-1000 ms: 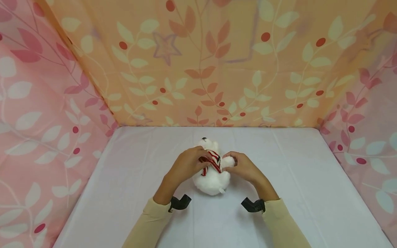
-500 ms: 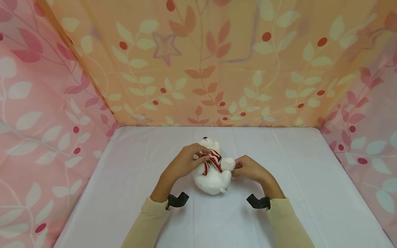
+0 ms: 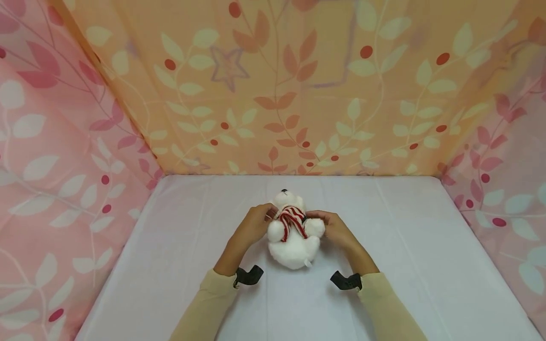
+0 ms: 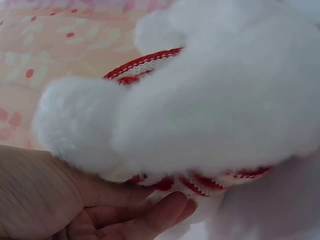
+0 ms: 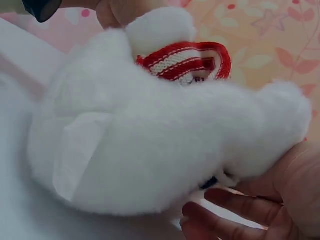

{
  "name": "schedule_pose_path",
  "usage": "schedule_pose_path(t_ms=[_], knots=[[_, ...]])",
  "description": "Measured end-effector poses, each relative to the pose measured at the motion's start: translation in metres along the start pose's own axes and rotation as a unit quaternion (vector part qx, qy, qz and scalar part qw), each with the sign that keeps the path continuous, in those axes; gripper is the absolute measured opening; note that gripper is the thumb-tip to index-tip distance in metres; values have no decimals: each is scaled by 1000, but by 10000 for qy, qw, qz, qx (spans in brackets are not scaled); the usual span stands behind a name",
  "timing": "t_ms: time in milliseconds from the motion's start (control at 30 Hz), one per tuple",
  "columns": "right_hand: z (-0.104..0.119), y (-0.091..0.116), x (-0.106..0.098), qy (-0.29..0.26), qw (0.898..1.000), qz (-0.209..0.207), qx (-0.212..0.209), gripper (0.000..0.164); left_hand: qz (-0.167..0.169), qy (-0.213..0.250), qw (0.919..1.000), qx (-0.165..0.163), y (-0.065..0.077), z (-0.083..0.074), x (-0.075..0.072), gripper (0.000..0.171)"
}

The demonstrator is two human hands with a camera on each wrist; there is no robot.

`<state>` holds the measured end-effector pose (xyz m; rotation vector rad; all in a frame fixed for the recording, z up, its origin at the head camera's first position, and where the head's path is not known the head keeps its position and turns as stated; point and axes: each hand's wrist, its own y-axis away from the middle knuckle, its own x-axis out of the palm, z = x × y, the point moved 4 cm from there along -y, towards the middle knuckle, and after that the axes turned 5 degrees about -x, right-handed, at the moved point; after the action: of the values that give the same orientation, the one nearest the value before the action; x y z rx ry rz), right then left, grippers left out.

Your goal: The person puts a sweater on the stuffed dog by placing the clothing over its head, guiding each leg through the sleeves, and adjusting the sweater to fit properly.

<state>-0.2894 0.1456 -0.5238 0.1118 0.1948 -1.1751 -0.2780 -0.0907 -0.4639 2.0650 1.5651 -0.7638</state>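
A white plush bear (image 3: 292,253) with a red-and-white striped knitted scarf (image 3: 293,215) lies on the table, head at the far end. Both scarf ends lie over its chest between the two paws. My left hand (image 3: 257,221) is at the bear's left side in the head view, its fingertips by the neck; in the left wrist view, the loosely bent fingers (image 4: 170,207) lie right beside the scarf, under a paw. My right hand (image 3: 337,229) is at the opposite side, fingers extended behind the other paw. The right wrist view shows its fingers (image 5: 215,220) spread apart below the plush.
A white cloth covers the table (image 3: 405,246). Leaf-patterned fabric (image 3: 273,94) stands along the back, with pink leafy fabric (image 3: 42,166) at both sides. Black wrist cameras (image 3: 249,275) sit at the cuffs of the beige sleeves (image 3: 209,303).
The left hand has drawn back from the scarf to the bear's side, uncovering the left paw and scarf. The right hand moved away from its paw, then back in behind it.
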Motion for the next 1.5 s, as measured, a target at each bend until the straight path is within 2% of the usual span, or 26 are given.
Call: schedule_pose_path(t_ms=[167,267,500,733,833,933,1000,1067,1167,1267,1367,1500], knots=[[-3,0,4,-178,9998,67,-69,45,380,47,9991,-197,-4,10,2,31],[-5,0,3,-237,9996,88,-106,42,562,88,9982,-200,-7,14,2,27],[-11,-1,5,-295,9993,194,-155,25,1031,129,9936,451,-10,27,3,21],[-11,0,4,-1123,9931,313,-96,23,870,749,9895,882,-14,39,-4,17],[-5,0,2,-1494,9879,221,-347,19,969,1403,9783,1179,-17,36,-4,10],[4,2,-2,-1740,9808,-143,-870,20,1116,2159,9584,1499,-17,28,-4,12],[11,3,-5,-1630,9774,-487,-1258,22,1171,2472,9480,1630,-16,22,-4,21],[19,5,-7,-1436,9734,-833,-1577,22,1199,2571,9444,1663,-14,16,-3,28],[28,7,-11,-1046,9687,-1364,-1793,20,1180,2572,9457,1600,-11,11,-1,34],[33,9,-14,-902,9610,-1775,-1918,18,1082,2533,9470,1650,-10,6,0,30],[46,15,-17,-674,9552,-2008,-2070,18,657,2310,9529,1851,-9,2,-1,26],[50,18,-20,493,9449,-2189,-2382,19,-76,1480,9659,2125,-9,0,-3,26]])
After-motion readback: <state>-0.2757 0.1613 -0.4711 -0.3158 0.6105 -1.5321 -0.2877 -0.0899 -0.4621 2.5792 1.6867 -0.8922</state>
